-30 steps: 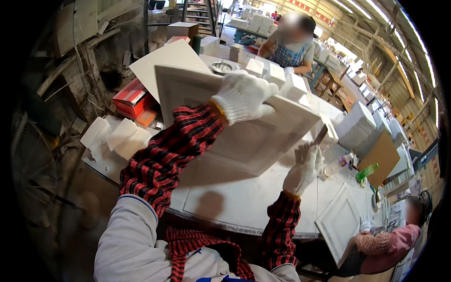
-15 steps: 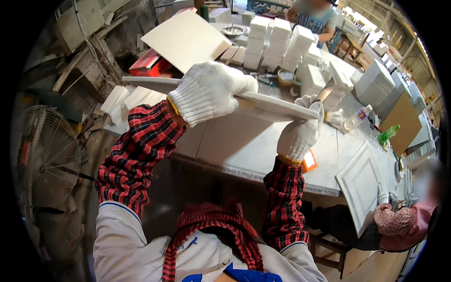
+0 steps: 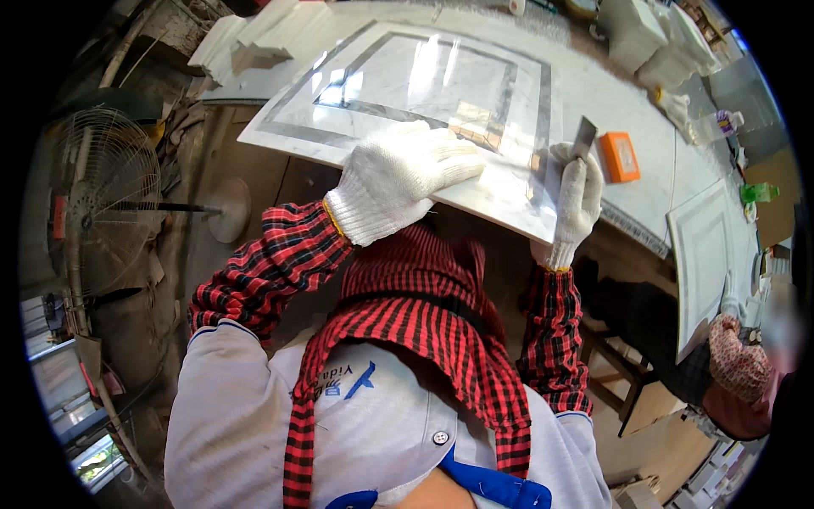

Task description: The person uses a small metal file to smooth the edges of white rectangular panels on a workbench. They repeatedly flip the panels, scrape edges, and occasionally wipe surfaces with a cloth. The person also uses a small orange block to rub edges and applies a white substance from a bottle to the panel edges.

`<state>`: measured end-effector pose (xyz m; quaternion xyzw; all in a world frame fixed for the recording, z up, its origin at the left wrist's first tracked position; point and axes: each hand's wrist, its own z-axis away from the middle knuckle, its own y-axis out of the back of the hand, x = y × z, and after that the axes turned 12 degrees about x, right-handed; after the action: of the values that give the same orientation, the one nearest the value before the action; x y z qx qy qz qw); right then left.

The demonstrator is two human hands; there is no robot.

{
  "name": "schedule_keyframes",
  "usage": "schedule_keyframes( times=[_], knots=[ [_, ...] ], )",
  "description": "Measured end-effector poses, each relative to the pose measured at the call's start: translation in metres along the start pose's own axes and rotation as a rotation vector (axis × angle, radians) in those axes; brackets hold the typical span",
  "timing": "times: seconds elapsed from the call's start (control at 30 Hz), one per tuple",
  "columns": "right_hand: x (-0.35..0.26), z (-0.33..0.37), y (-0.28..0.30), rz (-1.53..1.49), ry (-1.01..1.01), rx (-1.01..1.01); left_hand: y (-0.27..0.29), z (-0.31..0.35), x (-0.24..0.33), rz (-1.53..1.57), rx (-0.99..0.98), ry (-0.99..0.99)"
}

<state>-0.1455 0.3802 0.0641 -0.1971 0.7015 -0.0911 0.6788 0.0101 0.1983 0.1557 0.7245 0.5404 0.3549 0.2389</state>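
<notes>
A glossy white marble-look panel (image 3: 415, 103) with grey inlaid bands is in front of me, face up, its near edge jutting past the table's front. My left hand (image 3: 403, 174), in a white knitted glove, rests across that near edge with its fingers stretched out flat. At the panel's right edge is my right hand (image 3: 578, 199), also gloved and closed around a putty knife (image 3: 585, 134). The flat metal blade points up from between the fingers; its handle is hidden. Whether this hand also supports the panel from beneath I cannot tell.
An orange box (image 3: 620, 157) lies on the table right of the panel. White stacked pieces (image 3: 254, 38) stand at the far left, a fan (image 3: 93, 187) at the left. At the right are a clear bottle (image 3: 721, 125), a green bottle (image 3: 760, 192) and a co-worker's arm (image 3: 738, 360) beside another framed panel (image 3: 704, 250).
The panel, seen nearly edge-on before, now shows its glossy face. My left hand has shifted from its upper edge to the near edge. The view has dipped toward my body.
</notes>
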Motion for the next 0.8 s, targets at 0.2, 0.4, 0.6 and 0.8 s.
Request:
schedule_keyframes(
  times=[0.2,0.4,0.6,0.8],
  knots=[
    [0.022,0.022,0.047,0.013,-0.207,0.008,-0.049,0.070,-0.010,0.006,-0.028,0.000],
    [0.018,0.066,0.094,0.192,-0.481,0.077,-0.077,0.105,-0.029,-0.020,-0.074,-0.030],
    [0.031,0.089,0.118,0.241,-0.623,0.130,-0.092,0.098,-0.028,-0.023,-0.033,-0.017],
    [0.005,0.072,0.085,0.406,-0.533,0.097,-0.083,0.082,-0.044,-0.006,-0.033,0.020]
  ],
)
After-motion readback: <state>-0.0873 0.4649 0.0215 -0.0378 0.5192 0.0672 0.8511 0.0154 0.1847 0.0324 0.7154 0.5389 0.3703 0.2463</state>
